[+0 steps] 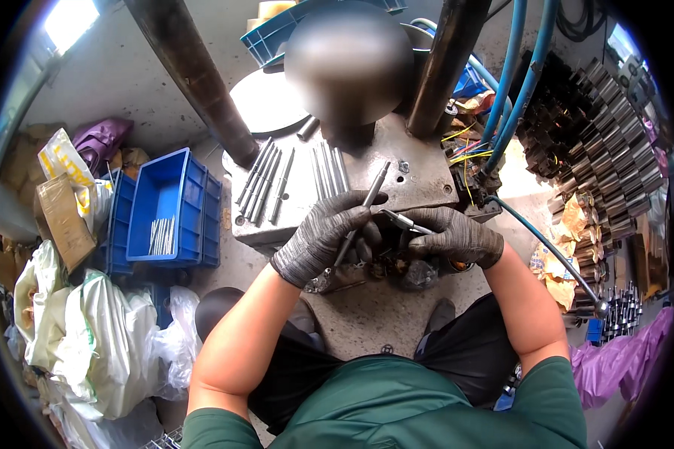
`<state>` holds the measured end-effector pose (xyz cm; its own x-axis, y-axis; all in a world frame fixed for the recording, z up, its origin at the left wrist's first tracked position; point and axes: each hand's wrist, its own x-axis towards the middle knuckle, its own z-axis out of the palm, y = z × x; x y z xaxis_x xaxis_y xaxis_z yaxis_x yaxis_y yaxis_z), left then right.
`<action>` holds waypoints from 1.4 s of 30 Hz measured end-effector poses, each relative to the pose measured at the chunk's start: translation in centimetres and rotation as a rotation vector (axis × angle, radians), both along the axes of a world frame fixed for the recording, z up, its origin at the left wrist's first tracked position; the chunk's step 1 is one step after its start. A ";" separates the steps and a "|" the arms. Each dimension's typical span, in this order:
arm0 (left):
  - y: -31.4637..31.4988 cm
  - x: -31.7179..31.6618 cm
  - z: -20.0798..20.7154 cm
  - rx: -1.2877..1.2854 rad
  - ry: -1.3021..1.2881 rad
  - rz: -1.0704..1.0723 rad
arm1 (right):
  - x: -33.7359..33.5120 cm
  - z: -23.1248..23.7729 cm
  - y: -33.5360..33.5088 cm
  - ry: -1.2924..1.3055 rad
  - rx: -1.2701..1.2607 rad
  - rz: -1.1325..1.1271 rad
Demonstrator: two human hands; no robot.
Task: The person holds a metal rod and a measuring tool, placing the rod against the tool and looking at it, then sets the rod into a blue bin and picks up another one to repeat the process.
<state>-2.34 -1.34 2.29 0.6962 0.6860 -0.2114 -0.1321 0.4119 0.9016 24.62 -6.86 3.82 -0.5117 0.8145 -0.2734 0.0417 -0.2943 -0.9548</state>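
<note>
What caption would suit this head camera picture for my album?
Gloved left hand grips a metal rod; gloved right hand holds a small tool over a steel machine table.

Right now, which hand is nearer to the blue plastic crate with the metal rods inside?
Left. The left hand, gloved and holding a long metal rod, is closer to the blue plastic crate off to its left; the right hand lies farther away, beyond the left hand.

loose rods crowd plate left, posts behind, right bare
</note>
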 end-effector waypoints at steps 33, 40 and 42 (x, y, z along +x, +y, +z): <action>4.2 -3.3 -2.3 1.026 1.223 0.314 | 1.1 -4.4 2.3 -1.159 1.110 -0.174; 2.8 -3.4 -1.3 0.996 1.321 0.252 | 0.4 -5.9 2.6 -1.201 1.249 -0.185; 2.7 -3.9 -0.7 0.982 1.373 0.244 | 0.4 -6.0 2.8 -1.137 1.289 -0.190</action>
<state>-6.23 1.33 1.54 0.2429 0.9699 0.0140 0.9298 -0.2369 0.2816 25.00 -4.09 -2.22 -0.4187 0.8035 0.4232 0.8657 0.4939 -0.0813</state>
